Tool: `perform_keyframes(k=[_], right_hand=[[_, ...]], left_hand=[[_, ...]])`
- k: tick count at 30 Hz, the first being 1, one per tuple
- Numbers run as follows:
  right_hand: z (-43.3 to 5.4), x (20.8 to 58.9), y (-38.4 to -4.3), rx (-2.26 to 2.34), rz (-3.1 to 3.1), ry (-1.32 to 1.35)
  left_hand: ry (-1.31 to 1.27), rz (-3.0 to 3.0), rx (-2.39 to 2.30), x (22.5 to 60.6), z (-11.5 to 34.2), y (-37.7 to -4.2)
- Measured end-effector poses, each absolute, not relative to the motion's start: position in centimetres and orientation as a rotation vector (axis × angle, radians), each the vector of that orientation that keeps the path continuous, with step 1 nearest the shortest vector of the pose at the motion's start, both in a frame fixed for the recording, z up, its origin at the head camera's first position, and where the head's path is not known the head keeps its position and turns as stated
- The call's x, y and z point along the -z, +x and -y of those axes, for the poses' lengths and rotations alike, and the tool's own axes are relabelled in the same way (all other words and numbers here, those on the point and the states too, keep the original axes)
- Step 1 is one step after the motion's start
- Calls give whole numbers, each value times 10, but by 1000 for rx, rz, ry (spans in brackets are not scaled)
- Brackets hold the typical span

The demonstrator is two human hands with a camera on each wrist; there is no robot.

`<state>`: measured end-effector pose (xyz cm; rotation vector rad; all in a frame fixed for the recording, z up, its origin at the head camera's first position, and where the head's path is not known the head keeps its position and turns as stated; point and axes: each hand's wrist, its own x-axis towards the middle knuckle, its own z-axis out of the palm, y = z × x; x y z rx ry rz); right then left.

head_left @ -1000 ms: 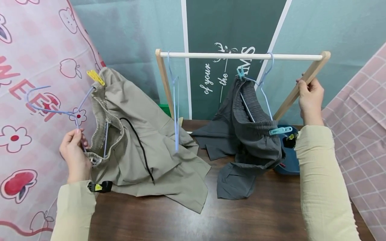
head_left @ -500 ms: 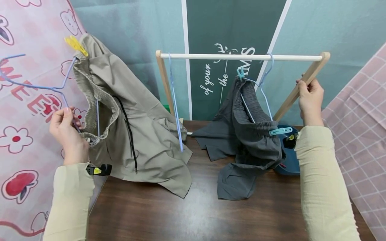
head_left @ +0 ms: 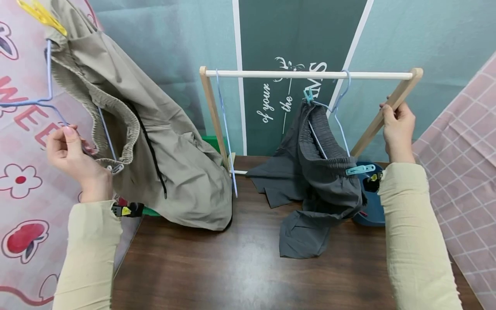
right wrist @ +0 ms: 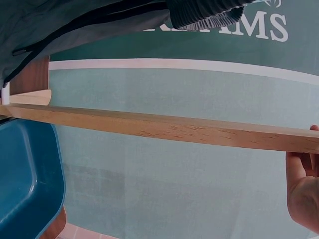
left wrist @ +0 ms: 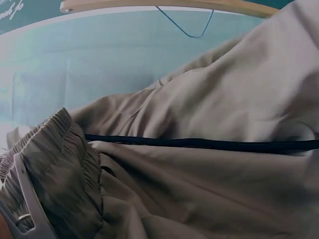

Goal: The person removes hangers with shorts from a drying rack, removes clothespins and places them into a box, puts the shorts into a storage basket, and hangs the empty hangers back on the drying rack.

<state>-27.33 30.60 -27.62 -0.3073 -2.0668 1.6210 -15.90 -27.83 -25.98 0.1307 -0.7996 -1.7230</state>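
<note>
My left hand (head_left: 79,159) pinches the lower arm of a light blue wire hanger (head_left: 49,69), raised at the left. Beige drawstring shorts (head_left: 174,168) hang from it, stretched at the waistband. A yellow clothespin (head_left: 44,18) clips the far corner, and a grey clothespin (left wrist: 32,204) shows on the near one in the left wrist view. My right hand (head_left: 400,129) grips the right wooden post (head_left: 401,92) of a small clothes rack with a white rail (head_left: 271,75). Dark grey shorts (head_left: 329,185), clipped with light blue clothespins (head_left: 360,168), hang on the rail's right part.
A bare blue hanger (head_left: 226,125) hangs near the rail's left end. Behind the right post stands a blue basin (head_left: 373,206) on the brown wooden table (head_left: 248,267). Something green (head_left: 211,140) shows behind the left post. A pink patterned cloth (head_left: 23,241) borders the left.
My left hand has moved left and up with the hanger and beige shorts, drawing their legs away from the rack's middle. The bare hanger has swung slightly. My right hand stays on the post.
</note>
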Motion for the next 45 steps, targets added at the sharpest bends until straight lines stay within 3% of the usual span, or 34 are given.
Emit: perform_keyframes(k=[17,33,45], right_hand=[[-306,276,-274,-1636,2060,-317],[-307,277,-274,-1624,2061,-311],[-307,274,-274,-1655,2067,-333]], left_hand=[[85,898,1509,226,273,-165],[85,1193,1520,287,287,-170],[86,1787,1395,328,300,-156]])
